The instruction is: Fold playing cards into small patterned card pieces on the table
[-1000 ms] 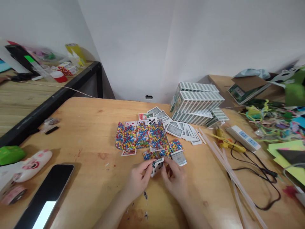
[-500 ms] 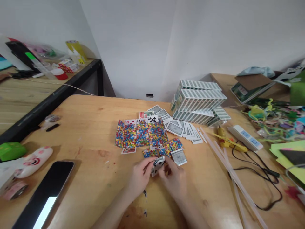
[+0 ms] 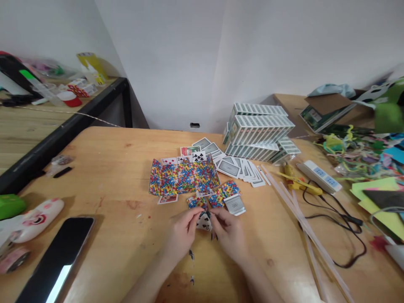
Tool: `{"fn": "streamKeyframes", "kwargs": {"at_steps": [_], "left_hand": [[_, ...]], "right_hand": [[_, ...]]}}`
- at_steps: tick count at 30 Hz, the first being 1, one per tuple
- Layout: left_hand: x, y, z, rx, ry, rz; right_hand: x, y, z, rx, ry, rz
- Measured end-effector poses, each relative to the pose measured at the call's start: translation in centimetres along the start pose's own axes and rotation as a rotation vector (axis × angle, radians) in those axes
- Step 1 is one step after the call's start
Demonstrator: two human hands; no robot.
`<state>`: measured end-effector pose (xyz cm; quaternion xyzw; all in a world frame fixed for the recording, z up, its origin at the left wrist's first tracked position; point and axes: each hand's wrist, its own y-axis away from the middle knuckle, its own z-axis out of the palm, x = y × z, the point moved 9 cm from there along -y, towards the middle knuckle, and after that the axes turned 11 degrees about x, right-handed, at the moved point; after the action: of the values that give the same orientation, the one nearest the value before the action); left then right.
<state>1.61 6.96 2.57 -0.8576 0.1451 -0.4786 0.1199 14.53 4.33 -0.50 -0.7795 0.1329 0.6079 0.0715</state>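
Both hands meet low over the wooden table (image 3: 120, 176), pinching one folded playing card (image 3: 203, 221) between them. My left hand (image 3: 181, 233) grips its left side with thumb and fingers closed. My right hand (image 3: 227, 232) closes on its right side. Just beyond the card lie small folded pieces with a colourful pattern (image 3: 217, 197) and a green-backed card (image 3: 235, 205). Further back stands a low open structure of cards covered in the same colourful pattern (image 3: 184, 179).
Loose green-backed cards (image 3: 235, 167) fan out behind, beside stacked card boxes (image 3: 259, 132). Glue sticks (image 3: 303, 227), a yellow glue gun (image 3: 296, 182), a power strip (image 3: 318, 176) and cable lie right. A phone (image 3: 59, 261) and a pink-and-white object (image 3: 31, 219) lie left.
The card has been turned and folded further between my fingers, now held more upright. My hands stayed in place; the view shifted slightly.
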Motion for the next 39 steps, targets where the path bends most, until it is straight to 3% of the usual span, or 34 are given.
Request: {"fn": "streamKeyframes", "kwargs": {"at_steps": [6,11,19,25,29,34,39], "left_hand": [[1.1,-0.2,-0.4,0.011,-0.032,0.109],[1.1,-0.2,-0.2,-0.01,-0.042,0.114],[-0.3,-0.3,-0.1,-0.061,-0.009,-0.034],[-1.5,-1.0,-1.1,0.003,0.077,-0.206],[-1.0,-0.6,-0.5,-0.019,0.121,-0.19],[-1.2,0.0,0.1,0.008,0.146,-0.194],[-0.3,0.0,-0.6,0.088,-0.031,0.021]], "right_hand": [[0.1,0.3,0.4,-0.07,-0.062,0.093],[0.2,0.4,0.6,-0.058,-0.078,0.151],[0.7,0.4,1.0,-0.092,-0.209,0.203],[0.4,0.3,1.4,-0.17,-0.445,0.279],[0.9,0.0,1.0,-0.098,-0.383,0.272],[1.4,-0.4,-0.6,0.103,-0.296,0.196],[1.2,-0.2,-1.2,0.159,-0.202,0.117]]}}
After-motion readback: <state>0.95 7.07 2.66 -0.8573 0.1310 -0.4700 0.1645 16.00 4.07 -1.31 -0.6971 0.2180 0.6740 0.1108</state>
